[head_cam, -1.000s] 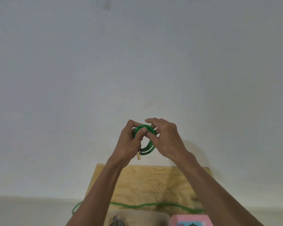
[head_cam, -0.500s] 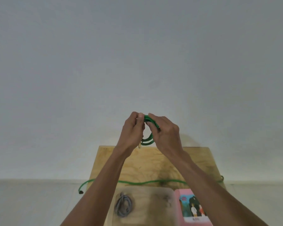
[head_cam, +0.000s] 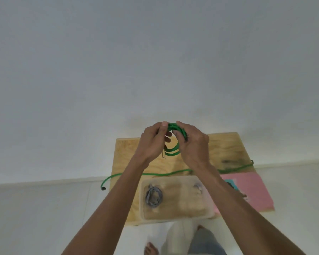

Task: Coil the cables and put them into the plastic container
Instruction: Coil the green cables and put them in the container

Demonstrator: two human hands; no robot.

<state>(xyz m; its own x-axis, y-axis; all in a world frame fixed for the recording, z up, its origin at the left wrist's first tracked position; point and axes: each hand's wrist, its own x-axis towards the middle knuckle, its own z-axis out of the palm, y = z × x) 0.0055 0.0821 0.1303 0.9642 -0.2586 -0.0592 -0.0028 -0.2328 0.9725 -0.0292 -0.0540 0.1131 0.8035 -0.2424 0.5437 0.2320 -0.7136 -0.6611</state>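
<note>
A green cable coil (head_cam: 173,150) is held up between both hands above the far part of the wooden table (head_cam: 226,148). My left hand (head_cam: 152,141) pinches its left side and my right hand (head_cam: 193,144) grips its right side. A short plug end hangs below the coil. A second green cable (head_cam: 155,174) lies stretched across the table, its dark end hanging off the left edge. The clear plastic container (head_cam: 175,217) sits at the table's near edge with a coiled grey cable (head_cam: 153,196) inside.
A pink book (head_cam: 252,192) lies to the right of the container. A small pale item (head_cam: 198,187) rests in the container's right part. A white wall stands behind the table. My feet show on the pale floor below.
The view has tilted downward, bringing the whole container, book and floor into sight. Both hands stay on the green coil, now lower against the table's far part.
</note>
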